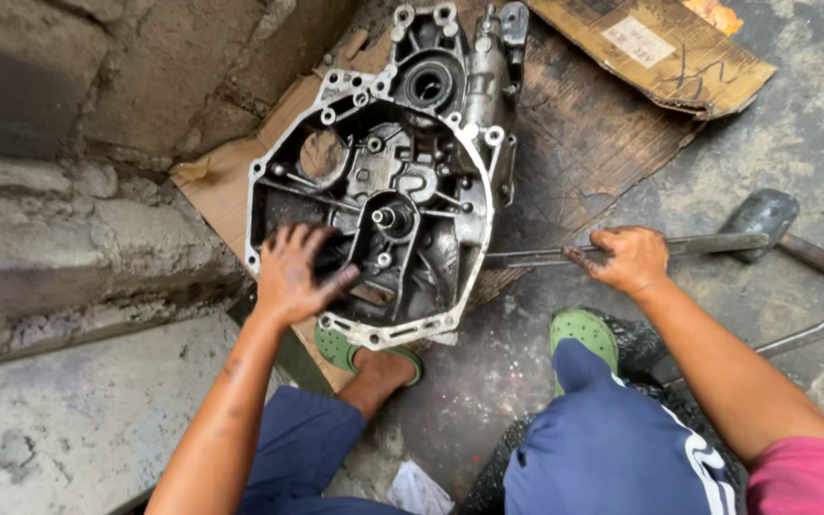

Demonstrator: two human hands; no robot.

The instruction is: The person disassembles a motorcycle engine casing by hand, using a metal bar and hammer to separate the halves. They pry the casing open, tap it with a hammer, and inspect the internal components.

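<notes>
A grey, greasy metal gearbox housing (385,181) lies open-side up on cardboard, with a shaft stub in its middle and bolt holes round its rim. My left hand (296,274) rests inside its lower left part, fingers spread against the casting. My right hand (629,259) lies on a long flat steel bar (708,245), fingers curled over it. The bar's tip reaches the housing's right rim. Whether my left hand grips anything is hidden.
A heavy hammer (765,216) lies on the oily floor at the right, and a second bar (803,337) below it. Stained cardboard (584,133) covers the floor under the housing. A rough stone wall (59,162) runs along the left. My green shoes (579,334) are planted near the housing.
</notes>
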